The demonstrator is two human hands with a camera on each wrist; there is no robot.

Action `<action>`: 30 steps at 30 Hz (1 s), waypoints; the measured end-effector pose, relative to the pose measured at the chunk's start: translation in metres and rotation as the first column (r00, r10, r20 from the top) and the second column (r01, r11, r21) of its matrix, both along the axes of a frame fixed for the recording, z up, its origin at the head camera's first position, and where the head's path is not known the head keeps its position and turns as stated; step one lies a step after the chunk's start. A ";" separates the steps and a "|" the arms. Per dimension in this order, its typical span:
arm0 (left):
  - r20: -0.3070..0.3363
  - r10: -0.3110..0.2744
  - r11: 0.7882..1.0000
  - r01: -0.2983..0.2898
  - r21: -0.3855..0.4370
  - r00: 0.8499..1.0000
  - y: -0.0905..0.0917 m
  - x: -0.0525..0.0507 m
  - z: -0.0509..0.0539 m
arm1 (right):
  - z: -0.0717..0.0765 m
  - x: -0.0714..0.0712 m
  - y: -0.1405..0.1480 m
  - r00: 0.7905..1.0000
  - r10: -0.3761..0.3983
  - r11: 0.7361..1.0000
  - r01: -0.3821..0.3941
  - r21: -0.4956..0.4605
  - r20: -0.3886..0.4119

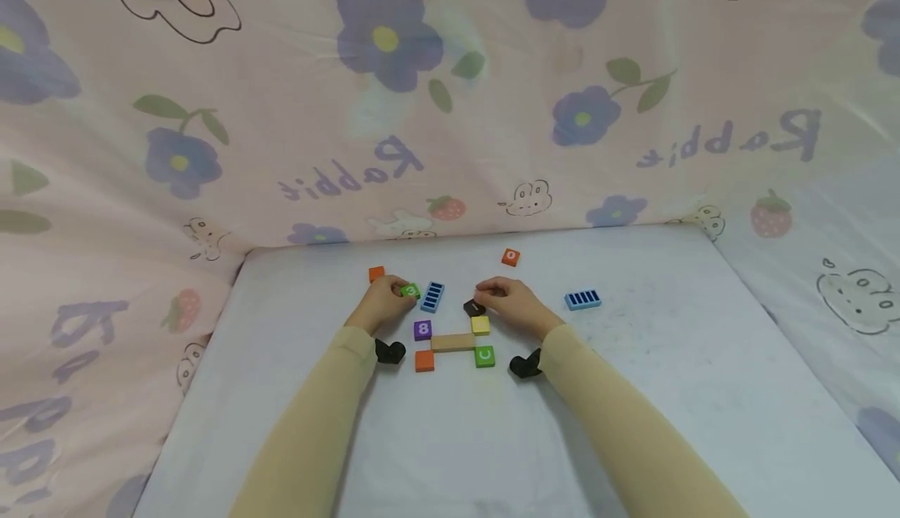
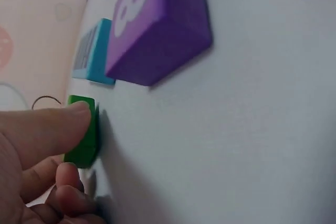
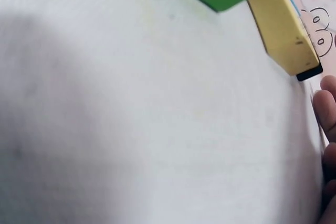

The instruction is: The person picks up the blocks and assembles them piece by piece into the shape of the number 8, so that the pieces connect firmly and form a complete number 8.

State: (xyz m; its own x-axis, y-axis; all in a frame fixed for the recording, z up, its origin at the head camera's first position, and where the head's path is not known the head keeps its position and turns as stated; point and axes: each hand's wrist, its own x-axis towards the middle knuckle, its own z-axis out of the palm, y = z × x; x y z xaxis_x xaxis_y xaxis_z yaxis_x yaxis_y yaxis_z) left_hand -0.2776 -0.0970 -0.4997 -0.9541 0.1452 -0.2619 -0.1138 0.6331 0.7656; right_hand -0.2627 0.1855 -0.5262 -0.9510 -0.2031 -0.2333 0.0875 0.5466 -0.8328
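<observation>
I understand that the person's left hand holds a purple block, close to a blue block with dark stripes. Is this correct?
Not quite: the left hand holds a green block, as the left wrist view shows, close to the blue block with dark stripes.

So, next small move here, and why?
I'd probably have the right hand turn the black block square to the yellow block. The black block sits skewed just beyond the yellow one, with that hand's fingertips right at it, while the yellow block lines up roughly square with the green C block on the near side.
</observation>
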 end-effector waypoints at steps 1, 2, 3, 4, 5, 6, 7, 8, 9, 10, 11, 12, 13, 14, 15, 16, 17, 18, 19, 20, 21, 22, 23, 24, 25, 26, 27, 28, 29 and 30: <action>-0.001 -0.001 1.000 0.001 -0.002 1.000 0.001 0.001 0.002 | 0.000 0.000 0.001 1.000 0.006 1.000 -0.005 0.008 -0.014; -0.003 -0.007 1.000 0.007 0.000 1.000 0.002 0.002 0.004 | 0.000 0.000 0.002 1.000 0.005 1.000 -0.005 0.017 -0.027; -0.006 -0.015 1.000 0.015 0.001 1.000 0.003 0.004 0.007 | 0.001 0.000 0.003 0.999 0.007 1.000 -0.006 0.028 -0.043; -0.015 -0.025 1.000 0.025 0.003 1.000 0.006 0.005 0.010 | 0.001 0.000 0.004 0.998 0.002 0.999 0.000 0.037 -0.055; -0.028 -0.039 0.999 0.039 0.007 0.999 0.008 0.006 0.013 | 0.002 0.000 0.005 0.998 0.001 0.999 0.002 0.045 -0.066; -0.041 -0.052 0.999 0.053 0.010 0.998 0.011 0.007 0.015 | 0.002 0.000 0.006 0.997 -0.001 0.999 0.005 0.052 -0.073; -0.053 -0.068 0.998 0.069 0.012 0.996 0.014 0.008 0.017 | 0.002 0.000 0.006 0.997 -0.002 0.998 0.006 0.055 -0.077; -0.063 -0.086 0.996 0.087 0.016 0.994 0.017 0.009 0.019 | 0.002 0.000 0.007 0.997 -0.005 0.998 0.010 0.056 -0.074; -0.073 -0.106 0.994 0.108 0.014 0.992 0.019 0.009 0.020 | 0.001 -0.001 0.007 0.997 -0.004 0.998 0.008 0.057 -0.073; -0.081 -0.126 0.992 0.127 0.011 0.989 0.021 0.010 0.020 | 0.001 -0.001 0.007 0.998 -0.006 0.998 0.009 0.055 -0.068; -0.085 -0.145 0.989 0.146 0.009 0.986 0.023 0.010 0.020 | 0.000 -0.001 0.007 0.998 -0.004 0.999 0.007 0.052 -0.065; -0.086 -0.160 0.987 0.161 0.006 0.983 0.024 0.010 0.019 | -0.001 -0.001 0.007 0.998 -0.005 0.999 0.008 0.051 -0.061; -0.085 -0.173 0.985 0.174 0.003 0.981 0.025 0.011 0.018 | -0.001 -0.001 0.006 0.998 -0.005 0.999 0.008 0.050 -0.059; -0.085 -0.185 0.983 0.185 -0.005 0.979 0.025 0.011 0.017 | -0.001 -0.001 0.006 0.998 -0.005 0.999 0.008 0.049 -0.057; -0.085 -0.193 0.981 0.192 -0.014 0.978 0.025 0.011 0.016 | -0.002 -0.001 0.006 0.998 -0.004 0.999 0.007 0.048 -0.055; -0.084 -0.197 0.980 0.196 -0.018 0.977 0.025 0.011 0.015 | -0.002 -0.001 0.005 0.998 -0.005 0.999 0.008 0.045 -0.055; -0.082 -0.200 0.980 0.199 -0.021 0.976 0.025 0.011 0.014 | -0.003 -0.001 0.005 0.998 -0.004 0.999 0.007 0.043 -0.056; -0.081 -0.202 0.979 0.201 -0.025 0.976 0.024 0.011 0.013 | -0.003 -0.001 0.004 0.998 -0.005 0.999 0.007 0.044 -0.057; -0.079 -0.206 0.979 0.204 -0.029 0.975 0.024 0.011 0.012 | -0.003 -0.001 0.004 0.998 -0.004 0.999 0.006 0.044 -0.060; -0.076 -0.210 0.978 0.208 -0.031 0.975 0.023 0.011 0.011 | -0.003 -0.001 0.004 0.998 -0.003 0.999 0.006 0.044 -0.063; -0.071 -0.213 0.977 0.212 -0.028 0.974 0.022 0.010 0.011 | -0.003 -0.001 0.003 0.998 -0.001 0.999 0.004 0.045 -0.066; -0.066 -0.217 0.976 0.216 -0.026 0.974 0.021 0.010 0.010 | -0.003 -0.001 0.003 0.998 -0.001 0.999 0.005 0.045 -0.069; -0.060 -0.220 0.976 0.219 -0.023 0.974 0.019 0.010 0.009 | -0.003 -0.001 0.003 0.997 0.000 0.999 0.004 0.048 -0.071; -0.053 -0.223 0.975 0.222 -0.019 0.973 0.018 0.009 0.008 | -0.003 -0.001 0.002 0.998 0.000 0.999 0.004 0.050 -0.070; -0.049 -0.226 0.974 0.226 -0.015 0.973 0.017 0.009 0.008 | -0.003 -0.001 0.002 0.997 0.001 0.999 0.002 0.050 -0.072; -0.045 -0.230 0.973 0.229 -0.012 0.972 0.017 0.008 0.007 | -0.004 -0.001 0.002 0.998 0.001 0.999 0.002 0.049 -0.070; -0.040 -0.232 0.973 0.232 -0.009 0.972 0.016 0.008 0.006 | -0.004 -0.001 0.001 0.998 0.002 0.999 0.002 0.047 -0.070; -0.036 -0.235 0.972 0.235 -0.007 0.971 0.015 0.008 0.006 | -0.004 -0.001 0.001 0.998 0.002 0.999 0.001 0.045 -0.070; -0.033 -0.235 0.972 0.235 -0.003 0.971 0.014 0.008 0.006 | -0.004 0.000 0.000 0.998 0.002 0.999 0.001 0.043 -0.068; -0.034 -0.236 0.972 0.236 -0.005 0.971 0.013 0.008 0.006 | -0.004 0.000 0.000 0.998 0.003 0.999 0.000 0.040 -0.068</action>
